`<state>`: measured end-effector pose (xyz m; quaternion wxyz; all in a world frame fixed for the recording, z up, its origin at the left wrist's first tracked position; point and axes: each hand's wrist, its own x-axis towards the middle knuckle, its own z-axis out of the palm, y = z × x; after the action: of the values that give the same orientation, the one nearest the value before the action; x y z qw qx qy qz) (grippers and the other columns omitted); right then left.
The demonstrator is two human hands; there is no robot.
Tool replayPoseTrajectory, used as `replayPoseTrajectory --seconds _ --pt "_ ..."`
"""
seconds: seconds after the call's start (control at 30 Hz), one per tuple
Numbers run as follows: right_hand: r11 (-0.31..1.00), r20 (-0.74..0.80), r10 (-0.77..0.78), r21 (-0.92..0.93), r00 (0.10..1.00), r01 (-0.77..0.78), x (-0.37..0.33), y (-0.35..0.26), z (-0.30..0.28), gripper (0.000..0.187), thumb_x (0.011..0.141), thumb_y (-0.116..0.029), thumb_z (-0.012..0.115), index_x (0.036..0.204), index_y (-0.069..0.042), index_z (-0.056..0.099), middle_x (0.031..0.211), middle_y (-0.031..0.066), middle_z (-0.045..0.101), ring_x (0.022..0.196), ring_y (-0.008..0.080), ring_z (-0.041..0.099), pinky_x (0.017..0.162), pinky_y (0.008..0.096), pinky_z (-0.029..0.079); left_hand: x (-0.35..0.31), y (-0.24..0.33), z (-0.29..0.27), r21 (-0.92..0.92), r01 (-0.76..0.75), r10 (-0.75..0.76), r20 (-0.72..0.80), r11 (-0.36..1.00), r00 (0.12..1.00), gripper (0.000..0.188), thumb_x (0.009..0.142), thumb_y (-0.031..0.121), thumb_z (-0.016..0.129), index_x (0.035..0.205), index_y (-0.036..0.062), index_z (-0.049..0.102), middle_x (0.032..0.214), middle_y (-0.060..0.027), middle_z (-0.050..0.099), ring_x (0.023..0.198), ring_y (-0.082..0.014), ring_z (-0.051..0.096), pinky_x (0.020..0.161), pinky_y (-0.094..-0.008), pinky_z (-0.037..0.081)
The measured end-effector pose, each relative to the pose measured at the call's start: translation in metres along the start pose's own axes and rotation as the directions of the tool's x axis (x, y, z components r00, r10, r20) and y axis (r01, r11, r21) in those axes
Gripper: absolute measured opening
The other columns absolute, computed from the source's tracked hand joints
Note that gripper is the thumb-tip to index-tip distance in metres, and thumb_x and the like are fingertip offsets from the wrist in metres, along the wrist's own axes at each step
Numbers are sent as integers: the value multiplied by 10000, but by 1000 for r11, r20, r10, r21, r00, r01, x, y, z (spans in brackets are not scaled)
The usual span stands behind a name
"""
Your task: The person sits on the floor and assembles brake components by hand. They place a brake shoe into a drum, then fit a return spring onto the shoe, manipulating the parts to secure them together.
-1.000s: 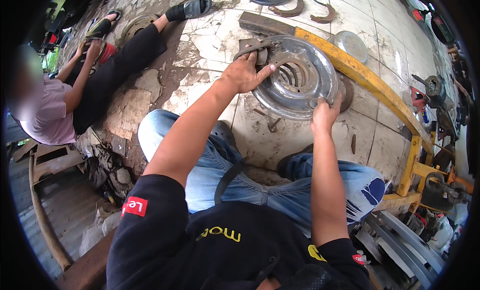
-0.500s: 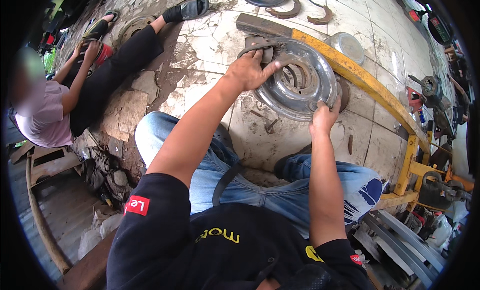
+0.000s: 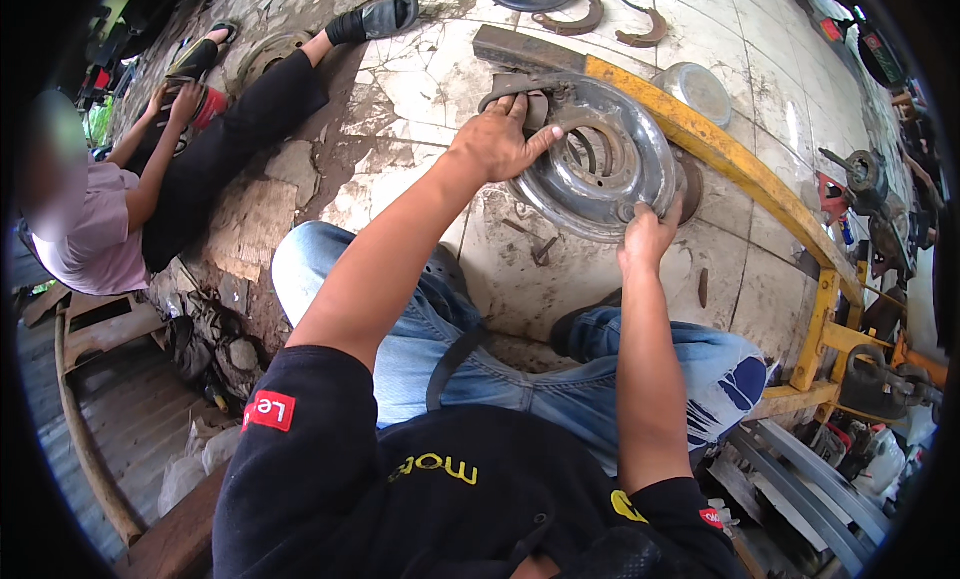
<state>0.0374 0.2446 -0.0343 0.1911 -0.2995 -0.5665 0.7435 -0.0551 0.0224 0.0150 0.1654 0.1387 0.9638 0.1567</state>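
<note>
Small red rectangular label [image 3: 268,411] with white lettering on the person's black left sleeve [image 3: 300,449].

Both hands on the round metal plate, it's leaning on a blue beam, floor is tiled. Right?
Not quite: the beam is yellow, not blue, as the head view shows. The rest holds: left hand and right hand are on the round metal plate, and the floor is tiled.

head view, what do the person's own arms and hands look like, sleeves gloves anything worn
Both hands, left hand and right hand, are bare: no gloves, rings or watch visible. The forearms are uncovered. A black short-sleeved shirt ends above the elbows, with a small red rectangular patch on the left sleeve and yellow printing on the chest.
</note>
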Motion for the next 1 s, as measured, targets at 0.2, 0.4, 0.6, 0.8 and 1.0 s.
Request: replayPoseTrajectory --seconds 0.2,0.4,0.6,0.8,1.0 --pt "999 62 -11 -41 998 14 9 3 -10 700 816 92 493 1478 34 271 1353 181 493 1184 252 527 1024 355 397 -67 4 18 -5 -143 142 -73 990 987 1057 885 775 305 1442 -124 281 1515 -349 206 1434 -450 195 1173 -428 249" --pt "994 80 -71 -75 994 77 -4 7 9 705 813 98 489 1479 37 267 1368 183 479 1201 240 515 1021 320 388 -45 -15 10 -68 -24 21 -35 997 999 1089 878 797 228 1450 -129 252 1509 -340 236 1423 -434 240 1169 -413 255" --pt "989 50 -73 -122 996 79 -7 4 14 697 816 94 492 1477 44 273 1387 178 468 1226 246 503 1030 326 383 -4 -26 -4 -157 -57 64 40 986 997 1081 916 754 196 1384 -217 273 1436 -410 287 1380 -459 305 1154 -401 285" --pt "995 101 -21 -90 995 30 -5 -1 10 692 842 85 476 1493 29 249 1409 186 459 1222 242 509 1034 308 375 -66 -20 13 -102 -62 60 -24 993 998 1025 914 752 246 1445 -123 275 1513 -354 202 1424 -451 221 1177 -423 235" --pt "987 69 -89 -127 994 98 -8 7 17 712 816 114 492 1487 14 275 1366 170 495 1185 233 533 1003 324 406 -25 -32 5 -179 24 -23 12 983 1000 1034 909 765 205 1463 -107 247 1466 -329 338 1411 -429 270 1168 -410 257"
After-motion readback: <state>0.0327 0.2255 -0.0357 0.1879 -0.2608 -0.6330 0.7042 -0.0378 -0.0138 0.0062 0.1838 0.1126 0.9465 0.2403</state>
